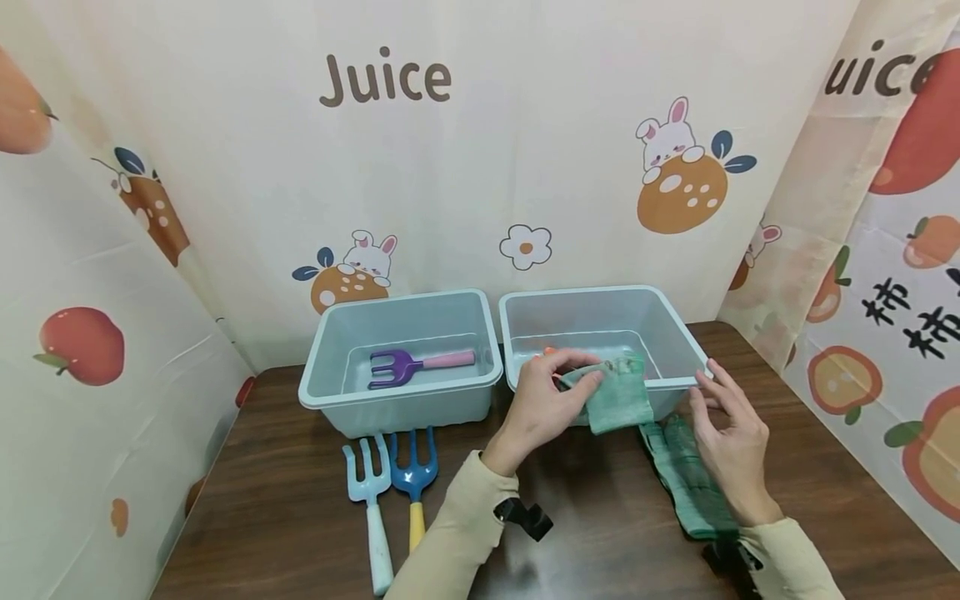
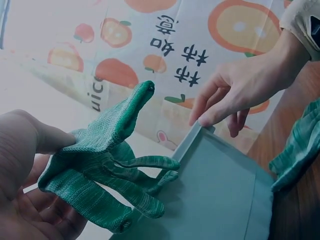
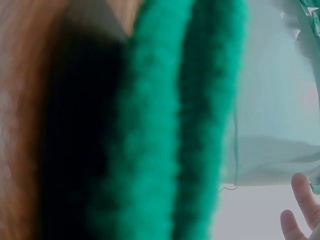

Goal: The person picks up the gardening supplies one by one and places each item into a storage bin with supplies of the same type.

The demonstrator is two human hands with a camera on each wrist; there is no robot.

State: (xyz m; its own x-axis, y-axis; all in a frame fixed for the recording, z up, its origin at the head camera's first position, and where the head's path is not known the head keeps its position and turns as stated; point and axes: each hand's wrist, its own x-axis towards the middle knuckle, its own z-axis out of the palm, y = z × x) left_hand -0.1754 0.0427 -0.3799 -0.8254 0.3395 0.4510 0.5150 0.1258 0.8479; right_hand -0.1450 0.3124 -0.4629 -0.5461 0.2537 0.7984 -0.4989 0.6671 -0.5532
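- Left hand [image 1: 542, 398] pinched a green glove [image 1: 617, 393] over the near rim of the right bin [image 1: 678, 329], thumb and fingers closed on the cuff.
- Glove hung draped across that rim, its fingers splayed loose in the left wrist view [image 2: 107, 170].
- Right hand [image 1: 731, 440], fingers relaxed and holding nothing, touched the bin's near corner at 3 o'clock of the glove.
- Second glove [image 1: 686, 479] lay flat on the table [image 1: 285, 500], at 5 o'clock of the first, just beside the right hand.
- Purple fork [image 1: 416, 364] sat inside the left bin [image 1: 337, 396].
- Pale blue fork [image 1: 371, 496] and dark blue fork [image 1: 414, 483] lay side by side at 6 o'clock of the left bin.
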